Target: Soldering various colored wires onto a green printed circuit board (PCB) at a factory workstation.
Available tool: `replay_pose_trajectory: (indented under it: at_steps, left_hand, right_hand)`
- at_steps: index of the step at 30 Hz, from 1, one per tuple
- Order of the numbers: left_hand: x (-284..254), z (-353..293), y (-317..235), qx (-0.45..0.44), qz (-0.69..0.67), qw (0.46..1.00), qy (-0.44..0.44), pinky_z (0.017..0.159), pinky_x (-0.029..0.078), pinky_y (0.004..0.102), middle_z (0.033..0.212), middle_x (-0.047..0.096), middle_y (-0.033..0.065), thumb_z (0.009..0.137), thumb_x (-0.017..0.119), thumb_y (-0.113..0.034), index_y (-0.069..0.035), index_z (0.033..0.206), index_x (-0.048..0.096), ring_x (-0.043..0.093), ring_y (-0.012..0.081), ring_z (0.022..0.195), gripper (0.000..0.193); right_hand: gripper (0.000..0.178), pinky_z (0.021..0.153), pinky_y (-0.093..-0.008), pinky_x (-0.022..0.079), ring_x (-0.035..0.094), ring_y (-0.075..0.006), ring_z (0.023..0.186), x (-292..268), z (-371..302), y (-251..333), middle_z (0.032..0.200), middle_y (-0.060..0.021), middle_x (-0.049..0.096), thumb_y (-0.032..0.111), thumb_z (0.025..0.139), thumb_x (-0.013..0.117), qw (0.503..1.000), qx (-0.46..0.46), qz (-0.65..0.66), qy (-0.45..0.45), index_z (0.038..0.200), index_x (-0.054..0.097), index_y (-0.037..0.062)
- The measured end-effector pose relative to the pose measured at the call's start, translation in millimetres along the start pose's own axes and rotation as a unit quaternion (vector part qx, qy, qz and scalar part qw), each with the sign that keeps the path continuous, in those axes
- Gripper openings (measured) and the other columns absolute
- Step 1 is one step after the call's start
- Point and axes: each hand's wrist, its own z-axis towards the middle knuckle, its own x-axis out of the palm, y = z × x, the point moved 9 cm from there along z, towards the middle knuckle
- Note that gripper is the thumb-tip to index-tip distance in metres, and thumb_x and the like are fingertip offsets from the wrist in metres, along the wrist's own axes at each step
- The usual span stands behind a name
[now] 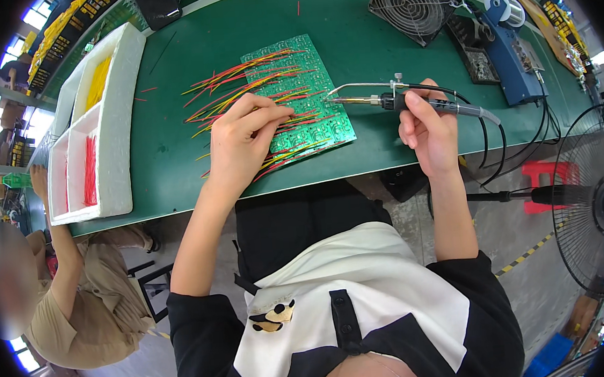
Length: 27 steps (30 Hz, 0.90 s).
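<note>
A green circuit board panel lies on the bench in front of me. Rows of red and yellow wires stick out from it toward the left. Over the board's left part, my left hand is closed in a pinch at a wire; the fingers partly hide the wire end. My right hand grips a soldering iron with a thin metal solder guide tube fixed above its tip. The tip points left, at the board's right part; whether it touches cannot be made out.
A white foam box with red and yellow wires stands at the left. Far right are a square fan, a blue soldering station with a solder spool, and black cables. A person sits to my left; a floor fan stands right.
</note>
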Motion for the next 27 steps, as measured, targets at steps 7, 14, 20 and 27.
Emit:
replay_pose_trajectory:
  at_steps: [7, 14, 20, 27]
  left_hand:
    - [1.1, 0.3, 0.9, -0.005, 0.001, 1.000, 0.004, 0.054, 0.047, 0.0257, 0.078, 0.059, 0.0040, 0.071, 0.063, 0.003, -0.005, 0.080, 0.068, 0.059, 0.0159, 0.064, 0.013]
    - [2.1, 0.4, 1.8, -0.009, -0.005, 1.000, 0.007, 0.054, 0.047, 0.0259, 0.078, 0.059, 0.0041, 0.071, 0.063, 0.003, -0.005, 0.080, 0.068, 0.059, 0.0160, 0.065, 0.013]
    - [1.7, 0.4, 0.7, -0.004, -0.002, 1.000, 0.008, 0.055, 0.047, 0.0260, 0.078, 0.059, 0.0043, 0.071, 0.063, 0.003, -0.005, 0.080, 0.068, 0.059, 0.0164, 0.065, 0.013]
    - [1.3, -0.3, 0.6, -0.002, -0.002, 1.000, 0.008, 0.055, 0.047, 0.0261, 0.077, 0.059, 0.0039, 0.071, 0.064, 0.002, -0.005, 0.081, 0.068, 0.059, 0.0164, 0.066, 0.013]
  right_hand:
    - [0.014, 0.036, -0.0190, 0.032, 0.043, -0.0074, 0.041, 2.8, -0.6, -3.8, 0.054, -0.0045, 0.050, 0.013, 0.082, 0.060, 0.998, 0.013, -0.054, 0.016, 0.081, 0.049, 0.0048]
    - [0.015, 0.037, -0.0190, 0.033, 0.044, -0.0072, 0.042, 4.0, -0.2, -2.8, 0.055, -0.0044, 0.050, 0.014, 0.082, 0.061, 0.998, 0.013, -0.064, 0.013, 0.081, 0.049, 0.0046]
    - [0.016, 0.038, -0.0191, 0.036, 0.047, -0.0085, 0.043, 5.6, 0.8, -3.4, 0.056, -0.0058, 0.052, 0.015, 0.082, 0.061, 0.997, 0.014, -0.067, 0.025, 0.081, 0.049, 0.0045]
    - [0.014, 0.040, -0.0202, 0.038, 0.048, -0.0103, 0.042, 3.7, 0.3, 0.1, 0.058, -0.0083, 0.054, 0.015, 0.084, 0.058, 0.999, 0.001, -0.046, 0.020, 0.082, 0.048, 0.0050]
